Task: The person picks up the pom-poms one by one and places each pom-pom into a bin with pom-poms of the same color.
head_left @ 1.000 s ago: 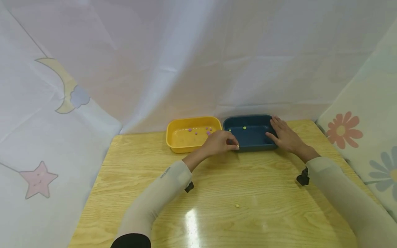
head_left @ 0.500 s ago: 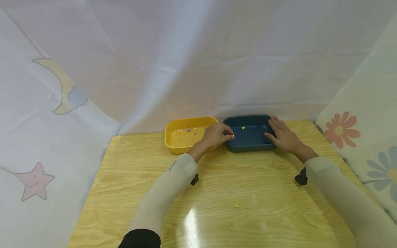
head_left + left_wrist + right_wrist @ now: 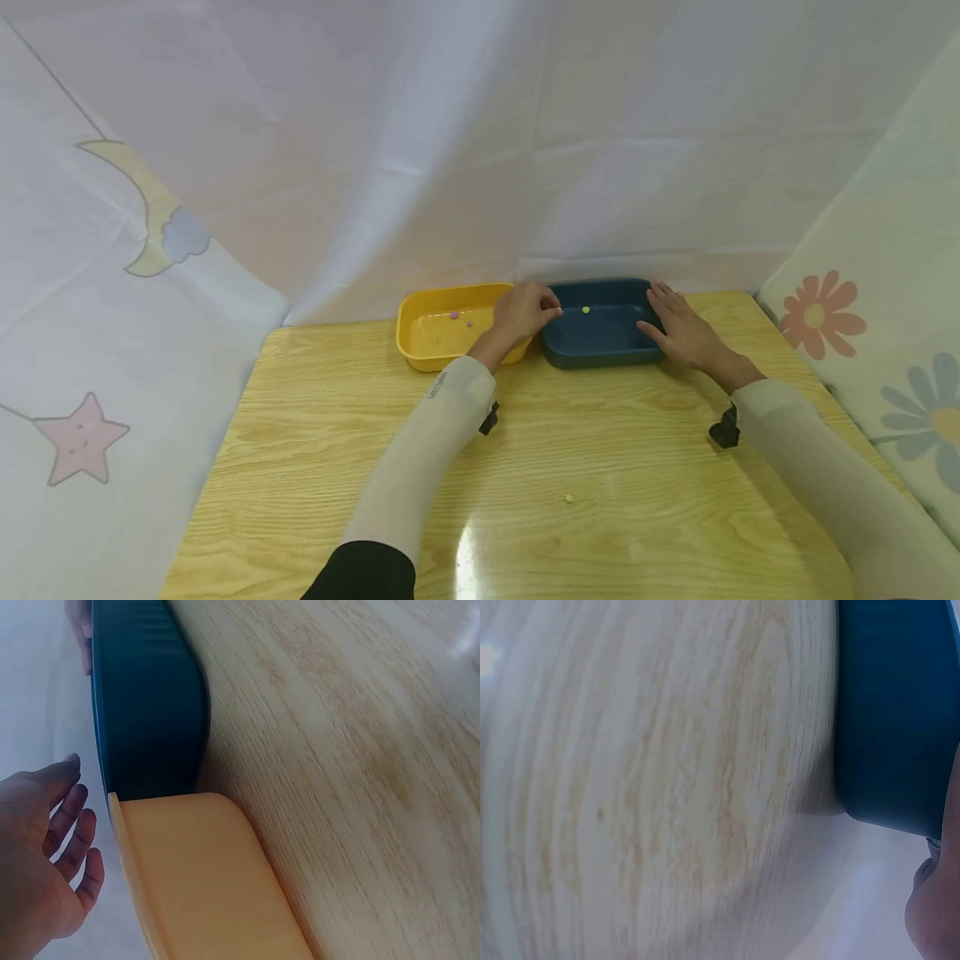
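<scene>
My left hand (image 3: 521,315) is over the right end of the yellow tray (image 3: 425,364), its fingertips at the near-left rim of the dark blue tray (image 3: 600,360). Thumb and forefinger come close together; whether they pinch something small I cannot tell. In the left wrist view that hand (image 3: 37,847) has its other fingers loosely curved, beside both trays. My right hand (image 3: 686,332) lies with straight fingers over the blue tray's right end, thumb inside the rim. Two purple beads (image 3: 453,316) show in the yellow tray, and a yellow-green bead (image 3: 586,310) lies in the blue one.
A small yellow bead (image 3: 568,497) lies on the wooden table (image 3: 637,450) nearer to me. Behind the trays hangs a pale cloth (image 3: 465,167), with printed side cloths at left and right. The two trays stand side by side against the back cloth.
My left hand has moved back and slightly left, from the blue tray's near side to above the joined tray ends, covering several beads there. The right hand stays on the blue tray.
</scene>
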`<state>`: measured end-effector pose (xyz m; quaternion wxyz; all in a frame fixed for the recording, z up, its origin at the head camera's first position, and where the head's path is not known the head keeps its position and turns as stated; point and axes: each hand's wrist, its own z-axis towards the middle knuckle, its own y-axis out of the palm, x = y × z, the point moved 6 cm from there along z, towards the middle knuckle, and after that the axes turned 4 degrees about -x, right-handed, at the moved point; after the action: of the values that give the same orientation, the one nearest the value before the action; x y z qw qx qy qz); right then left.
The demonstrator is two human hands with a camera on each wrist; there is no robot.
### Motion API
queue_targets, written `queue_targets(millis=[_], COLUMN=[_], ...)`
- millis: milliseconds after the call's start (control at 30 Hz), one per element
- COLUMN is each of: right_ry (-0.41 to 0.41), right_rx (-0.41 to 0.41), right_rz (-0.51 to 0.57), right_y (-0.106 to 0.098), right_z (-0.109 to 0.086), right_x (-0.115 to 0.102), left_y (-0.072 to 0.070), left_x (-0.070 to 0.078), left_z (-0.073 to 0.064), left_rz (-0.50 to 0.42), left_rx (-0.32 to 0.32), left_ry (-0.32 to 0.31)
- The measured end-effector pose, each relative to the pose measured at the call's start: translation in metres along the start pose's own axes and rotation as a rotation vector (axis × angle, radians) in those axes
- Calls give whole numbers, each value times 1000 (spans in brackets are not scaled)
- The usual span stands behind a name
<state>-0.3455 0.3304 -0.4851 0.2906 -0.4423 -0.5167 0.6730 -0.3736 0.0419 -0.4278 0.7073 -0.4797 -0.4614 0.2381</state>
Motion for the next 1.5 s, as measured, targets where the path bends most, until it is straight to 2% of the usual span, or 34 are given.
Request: queue_targets(millis=[233,433,667,967,1267,1500], right_ry=[-14,-15,-10,-19,-14,-21], right_rx=[8,16,6,7,-4,-10], right_rz=[5,14,13,8,6,19], right_y=[2,0,-1,-2,-1,-3], right_z=[1,0,0,0,1,0], right_x=[1,-1,-2,-2,-2,-4], left_y=[5,7,3,2,-6,-6], left_x=[-9,-10,-8,-1,11,27], left_z=[6,11,9,-2,-19,-42], left_rz=[23,107,105,160,133,104], left_rx=[4,30,65,94,114,93], left_ry=[-78,-79,-71,16,101,238])
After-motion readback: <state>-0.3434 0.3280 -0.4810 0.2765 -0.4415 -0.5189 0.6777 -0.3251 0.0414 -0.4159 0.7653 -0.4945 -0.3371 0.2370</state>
